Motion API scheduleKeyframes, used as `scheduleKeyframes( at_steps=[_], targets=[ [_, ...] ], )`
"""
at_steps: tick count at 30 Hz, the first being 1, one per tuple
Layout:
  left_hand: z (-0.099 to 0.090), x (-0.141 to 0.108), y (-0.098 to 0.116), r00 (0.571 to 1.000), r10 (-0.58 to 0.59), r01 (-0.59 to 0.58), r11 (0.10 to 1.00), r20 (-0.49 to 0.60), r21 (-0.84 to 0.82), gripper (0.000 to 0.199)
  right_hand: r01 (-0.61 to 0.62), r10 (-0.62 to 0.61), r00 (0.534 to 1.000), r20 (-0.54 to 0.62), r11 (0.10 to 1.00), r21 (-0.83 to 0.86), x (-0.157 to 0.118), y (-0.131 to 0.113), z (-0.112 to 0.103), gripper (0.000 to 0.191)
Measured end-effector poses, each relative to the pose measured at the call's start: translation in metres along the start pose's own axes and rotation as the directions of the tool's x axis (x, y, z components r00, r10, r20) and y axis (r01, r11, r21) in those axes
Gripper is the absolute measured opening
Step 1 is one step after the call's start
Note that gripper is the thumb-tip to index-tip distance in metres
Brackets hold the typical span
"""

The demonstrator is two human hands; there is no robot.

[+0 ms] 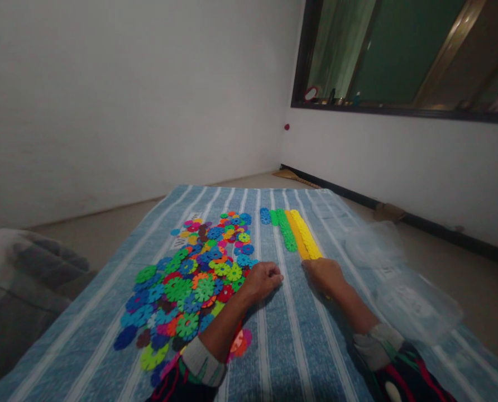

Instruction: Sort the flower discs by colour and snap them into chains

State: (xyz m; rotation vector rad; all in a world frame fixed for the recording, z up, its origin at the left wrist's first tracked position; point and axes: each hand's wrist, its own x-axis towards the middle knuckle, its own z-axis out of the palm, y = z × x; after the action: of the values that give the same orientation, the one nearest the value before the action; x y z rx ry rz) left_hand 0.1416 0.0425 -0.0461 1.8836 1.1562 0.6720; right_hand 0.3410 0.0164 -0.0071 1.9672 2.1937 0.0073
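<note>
A large pile of multicoloured notched discs (190, 285) spreads over the left half of the striped cloth. My left hand (262, 280) rests at the pile's right edge, fingers curled together; whatever they may hold is hidden. To the right lie long rows of overlapping discs: yellow (305, 234), orange (296, 234) and green (287, 230), with a short green group (274, 218) and a small blue group (265, 216) beside them. My right hand (325, 274) is closed at the near end of the yellow row, and a bit of yellow shows under it.
Clear plastic containers or lids (419, 304) lie on the cloth at the right, with another (374, 244) behind. A grey blanket (27, 279) is at the far left. White walls and a dark-framed window stand beyond the striped cloth (269, 357).
</note>
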Motion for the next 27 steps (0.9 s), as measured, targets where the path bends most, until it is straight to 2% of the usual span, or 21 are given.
scheduleKeyframes(
  at_steps=[6, 9, 11, 14, 17, 20, 22, 25, 27],
  targets=[
    [0.004, -0.001, -0.004, 1.000, -0.025, 0.025, 0.999, 0.007, -0.028, 0.018, -0.001, 0.004, 0.999, -0.035, 0.994, 0.110, -0.006, -0.013, 0.003, 0.031],
    [0.003, -0.004, -0.002, 1.000, -0.024, 0.024, 1.000, 0.009, -0.011, 0.017, 0.036, -0.014, 0.996, -0.085, 0.965, 0.261, 0.000, -0.025, 0.007, 0.032],
    [0.000, -0.005, 0.001, 1.000, -0.013, 0.013, 1.000, 0.005, 0.025, 0.017, 0.060, -0.012, 0.993, -0.120, 0.911, 0.407, 0.011, -0.034, 0.007, 0.033],
    [-0.009, -0.006, 0.005, 0.999, 0.009, -0.007, 0.996, -0.033, 0.087, 0.015, 0.113, 0.010, 0.981, -0.192, 0.780, 0.615, 0.032, -0.048, 0.006, 0.033],
    [-0.024, -0.008, 0.008, 0.994, 0.022, -0.004, 0.986, -0.104, 0.165, 0.015, 0.146, 0.102, 0.962, -0.254, 0.594, 0.791, 0.051, -0.067, 0.010, 0.031],
    [-0.047, -0.010, 0.006, 0.982, 0.009, 0.036, 0.972, -0.190, 0.234, 0.016, 0.107, 0.189, 0.967, -0.172, 0.310, 0.945, 0.062, -0.084, 0.024, 0.032],
    [-0.067, -0.011, 0.001, 0.971, -0.006, 0.073, 0.960, -0.241, 0.270, 0.016, 0.097, 0.202, 0.971, -0.129, 0.162, 0.982, 0.065, -0.091, 0.035, 0.032],
    [-0.102, -0.012, -0.009, 0.943, -0.073, 0.197, 0.910, -0.325, 0.365, 0.016, 0.134, 0.169, 0.975, -0.147, 0.083, 0.987, 0.066, -0.092, 0.046, 0.030],
    [-0.124, -0.015, -0.015, 0.918, -0.138, 0.311, 0.832, -0.370, 0.459, 0.017, 0.135, 0.147, 0.979, -0.141, 0.049, 0.990, 0.067, -0.090, 0.047, 0.031]
  ],
)
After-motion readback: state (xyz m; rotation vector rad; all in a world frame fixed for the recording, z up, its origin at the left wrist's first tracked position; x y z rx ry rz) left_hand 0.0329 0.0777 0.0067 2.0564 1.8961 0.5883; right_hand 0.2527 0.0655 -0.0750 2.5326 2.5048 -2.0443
